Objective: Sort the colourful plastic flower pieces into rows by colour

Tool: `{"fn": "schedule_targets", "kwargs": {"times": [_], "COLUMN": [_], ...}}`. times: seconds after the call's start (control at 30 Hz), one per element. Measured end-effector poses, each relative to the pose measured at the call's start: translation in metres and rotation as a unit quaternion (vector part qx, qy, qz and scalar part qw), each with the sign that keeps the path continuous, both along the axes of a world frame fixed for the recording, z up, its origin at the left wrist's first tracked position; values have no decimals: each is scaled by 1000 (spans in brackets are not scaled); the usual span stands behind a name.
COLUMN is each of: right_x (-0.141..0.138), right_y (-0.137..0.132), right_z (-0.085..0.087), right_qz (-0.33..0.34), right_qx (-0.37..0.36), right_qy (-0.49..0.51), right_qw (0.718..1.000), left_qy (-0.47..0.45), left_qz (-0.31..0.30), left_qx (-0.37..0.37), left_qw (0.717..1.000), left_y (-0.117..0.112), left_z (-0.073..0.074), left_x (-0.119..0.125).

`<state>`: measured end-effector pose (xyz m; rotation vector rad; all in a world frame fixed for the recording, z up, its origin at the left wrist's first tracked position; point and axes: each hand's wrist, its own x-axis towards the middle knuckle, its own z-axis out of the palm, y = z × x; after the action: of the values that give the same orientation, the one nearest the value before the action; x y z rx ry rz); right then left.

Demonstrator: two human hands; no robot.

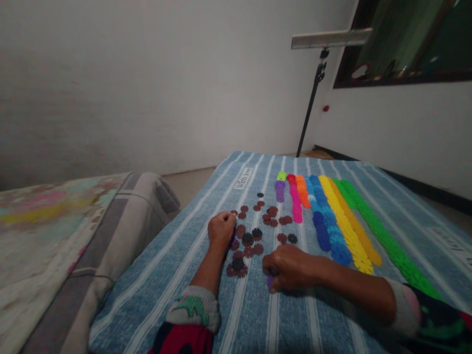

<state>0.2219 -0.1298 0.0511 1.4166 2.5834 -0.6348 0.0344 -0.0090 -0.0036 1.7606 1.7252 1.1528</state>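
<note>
My left hand (221, 228) is closed beside the left edge of a scatter of brown flower-shaped discs (248, 251). A bit of purple disc (233, 240) shows at its palm side; the rest is hidden by the fingers. Lower and to the right, my right hand (289, 268) has its fingers pinched, with a purple flower disc (270, 281) showing under them on the striped cloth. Several black discs (257, 233) lie among the brown ones. Beyond my right hand a short purple row (280, 191) lies below a light green piece (281, 176).
Overlapping discs form rows to the right: pink (296, 201), orange (303, 191), blue (324, 216), yellow (350, 231) and green (383, 233). Blue striped cloth (155, 290) covers the surface. A second covered surface (55, 246) stands left. Behind is a stand (311, 98) with a bar.
</note>
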Motion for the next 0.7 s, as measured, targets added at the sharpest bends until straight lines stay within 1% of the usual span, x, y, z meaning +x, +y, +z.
{"fn": "schedule_targets", "kwargs": {"times": [0.1,0.17,0.27,0.33,0.4,0.43,0.5,0.53,0.6,0.7], "right_x": [-1,1,11,22,37,46,62,70,82,91], "right_y": [0,4,17,33,54,66,90,102,122,143], "right_z": [-5,-7,-10,-9,-8,-6,-4,-3,-3,-7], "right_qz": [-15,-29,-59,-99,-158,-198,-275,-298,-320,-339], "right_qx": [-18,-54,-112,-120,-97,-73,21,53,87,127], "right_qy": [30,74,163,223,271,276,249,241,229,215], "right_qw": [999,995,979,962,945,938,929,922,915,907], "left_qy": [3,4,-2,-5,-6,-5,-4,-3,-6,-16], "left_qz": [1,3,6,9,10,9,7,8,10,8], "left_qx": [0,1,4,5,5,5,4,3,-1,-3], "left_qw": [1000,1000,1000,1000,1000,1000,1000,1000,1000,1000], "left_y": [0,0,0,0,0,1,1,1,1,1], "left_z": [0,0,-1,-2,-3,-4,-4,-4,-4,-5], "left_x": [0,-1,0,0,0,-1,-1,-1,-1,-1]}}
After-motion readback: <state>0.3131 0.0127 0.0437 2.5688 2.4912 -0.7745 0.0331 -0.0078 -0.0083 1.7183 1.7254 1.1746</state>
